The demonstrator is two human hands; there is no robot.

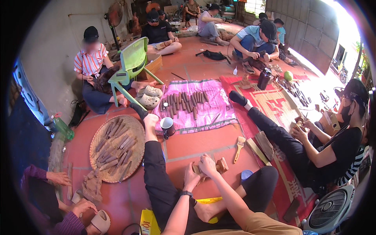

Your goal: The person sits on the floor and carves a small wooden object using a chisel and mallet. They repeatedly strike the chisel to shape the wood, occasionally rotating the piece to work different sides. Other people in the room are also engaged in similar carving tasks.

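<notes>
Between my bent legs, my left hand [191, 177] and my right hand [208, 165] are closed around a brown wood carving [222, 165]. Its blocky end sticks out to the right of my fingers, and the rest is partly covered by them. A dark band circles my left wrist. Whether a small tool is also in my right hand cannot be made out. Right of the carving lies a flat paintbrush [239, 149] with a wooden handle. A small blue round lid [246, 175] rests beside my right knee.
A round woven tray [140, 164] with several wooden-handled tools lies at left. Ahead, a pink cloth [223, 113] bears more tools, near a dark mug [167, 128] and green chair [133, 56]. Wood blocks [264, 145] and a grey fan [331, 207] are at right. Other people sit around.
</notes>
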